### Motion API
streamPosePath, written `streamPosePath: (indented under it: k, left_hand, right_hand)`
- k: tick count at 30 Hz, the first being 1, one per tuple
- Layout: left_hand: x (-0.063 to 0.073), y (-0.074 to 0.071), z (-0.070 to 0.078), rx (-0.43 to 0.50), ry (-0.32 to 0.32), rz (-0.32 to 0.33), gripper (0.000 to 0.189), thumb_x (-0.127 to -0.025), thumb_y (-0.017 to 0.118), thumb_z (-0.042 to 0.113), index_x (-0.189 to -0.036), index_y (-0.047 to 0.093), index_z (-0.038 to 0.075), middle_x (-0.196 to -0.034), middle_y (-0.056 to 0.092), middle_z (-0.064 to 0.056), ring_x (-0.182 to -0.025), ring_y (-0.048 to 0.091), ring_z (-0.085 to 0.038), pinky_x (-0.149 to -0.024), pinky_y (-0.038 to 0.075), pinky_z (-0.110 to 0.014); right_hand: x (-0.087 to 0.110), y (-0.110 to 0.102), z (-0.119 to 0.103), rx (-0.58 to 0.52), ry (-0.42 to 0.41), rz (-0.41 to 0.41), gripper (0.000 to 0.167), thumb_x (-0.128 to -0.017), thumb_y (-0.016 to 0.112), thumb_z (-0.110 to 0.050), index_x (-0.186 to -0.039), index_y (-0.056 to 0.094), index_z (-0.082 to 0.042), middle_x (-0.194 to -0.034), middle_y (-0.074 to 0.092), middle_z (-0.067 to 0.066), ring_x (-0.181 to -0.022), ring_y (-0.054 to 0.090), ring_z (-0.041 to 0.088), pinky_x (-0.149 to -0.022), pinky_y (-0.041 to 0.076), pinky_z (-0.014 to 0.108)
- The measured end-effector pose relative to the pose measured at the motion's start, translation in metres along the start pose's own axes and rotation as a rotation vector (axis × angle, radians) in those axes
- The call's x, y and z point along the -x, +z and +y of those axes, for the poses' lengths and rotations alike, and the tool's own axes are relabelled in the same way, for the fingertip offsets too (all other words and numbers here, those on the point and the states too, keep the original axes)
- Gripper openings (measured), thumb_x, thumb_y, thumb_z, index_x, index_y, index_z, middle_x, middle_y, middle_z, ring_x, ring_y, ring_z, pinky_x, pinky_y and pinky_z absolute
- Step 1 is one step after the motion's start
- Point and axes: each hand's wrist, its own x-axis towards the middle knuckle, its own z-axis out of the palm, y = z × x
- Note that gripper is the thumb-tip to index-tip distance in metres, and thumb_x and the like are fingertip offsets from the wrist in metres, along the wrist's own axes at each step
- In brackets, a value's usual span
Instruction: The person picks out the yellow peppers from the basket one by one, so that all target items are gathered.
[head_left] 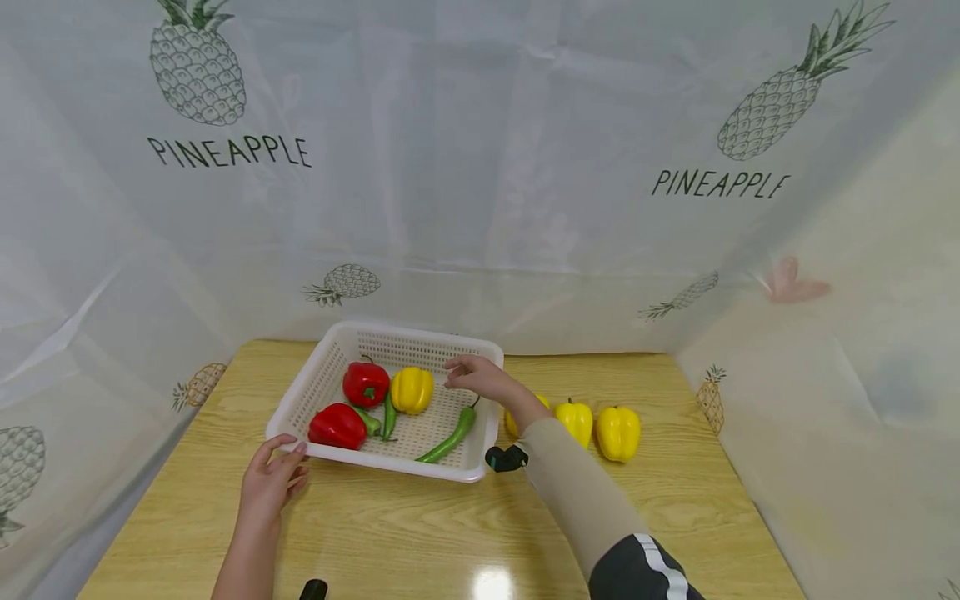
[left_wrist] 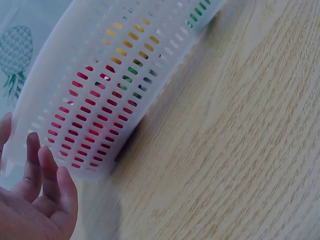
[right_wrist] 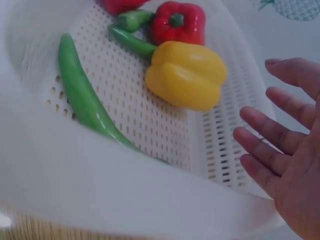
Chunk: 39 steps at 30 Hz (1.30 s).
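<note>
A white perforated basket (head_left: pixel 405 462) holds two red bell peppers (head_left: pixel 366 383), a yellow bell pepper (head_left: pixel 412 390) and green chili peppers; one long green chili (head_left: pixel 453 437) lies apart at the right. My left hand (head_left: pixel 268 482) touches the basket's front left corner at the rim; in the left wrist view its other fingers are loosely bent beside the wall. Over the basket's right side hovers my right hand (head_left: pixel 483 377), fingers spread and holding nothing. The right wrist view shows this hand (right_wrist: pixel 295 145) beside the yellow pepper (right_wrist: pixel 185 75), apart from it.
Right of the basket, yellow bell peppers (head_left: pixel 618 433) stand on the wooden table (head_left: pixel 405 533), one partly hidden by my right arm. A pineapple-printed sheet (head_left: pixel 465 208) hangs behind and beside the table. A black object (head_left: pixel 314 590) shows at the bottom edge.
</note>
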Motion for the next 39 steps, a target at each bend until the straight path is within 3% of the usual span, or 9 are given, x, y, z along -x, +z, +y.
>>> streamPosePath:
  k: [8,18,28,35,39]
  left_hand:
    - [0.0,-0.002,-0.003,0.054,0.014,-0.006,0.015,-0.093,0.068,0.019,-0.104,0.059,0.024,-0.071,0.066,0.007,-0.064,0.061,-0.009,-0.061,0.054,-0.023]
    - [-0.003,-0.002,-0.006,0.057,0.022,-0.005,0.017,-0.094,0.068,0.02,-0.107,0.058,0.023,-0.074,0.067,0.005,-0.066,0.061,-0.009,-0.063,0.055,-0.023]
    - [-0.004,-0.001,-0.007,0.035,0.042,0.002,0.016,-0.094,0.068,0.018,-0.106,0.059,0.022,-0.076,0.068,0.004,-0.067,0.061,-0.012,-0.062,0.054,-0.024]
    - [-0.005,0.0,-0.008,0.024,0.028,0.011,0.021,-0.094,0.068,0.02,-0.111,0.057,0.017,-0.077,0.068,0.003,-0.068,0.061,-0.012,-0.064,0.054,-0.025]
    - [-0.005,0.0,-0.008,0.012,0.033,0.017,0.026,-0.094,0.068,0.02,-0.115,0.054,0.012,-0.077,0.068,0.002,-0.069,0.062,-0.012,-0.065,0.055,-0.026]
  right_hand:
    - [-0.012,0.007,0.004,0.013,0.016,0.021,0.043,-0.097,0.059,-0.017,-0.134,0.052,0.002,-0.111,0.065,0.009,-0.107,0.06,0.024,-0.098,0.044,0.05]
    - [-0.026,0.016,0.014,0.051,-0.002,0.022,0.038,-0.096,0.059,-0.017,-0.131,0.056,-0.002,-0.111,0.065,0.006,-0.104,0.06,0.021,-0.089,0.049,0.042]
    - [-0.035,0.025,0.017,0.005,0.034,0.033,0.038,-0.095,0.062,-0.02,-0.131,0.058,-0.007,-0.114,0.065,0.006,-0.103,0.061,0.021,-0.091,0.048,0.049]
    - [-0.042,0.031,0.02,-0.047,0.062,0.127,0.036,-0.096,0.062,-0.018,-0.129,0.058,-0.005,-0.117,0.064,0.012,-0.106,0.06,0.031,-0.089,0.048,0.049]
    - [-0.049,0.036,0.024,-0.054,0.08,0.185,0.038,-0.093,0.067,-0.017,-0.128,0.06,-0.005,-0.118,0.062,0.013,-0.104,0.059,0.027,-0.089,0.049,0.046]
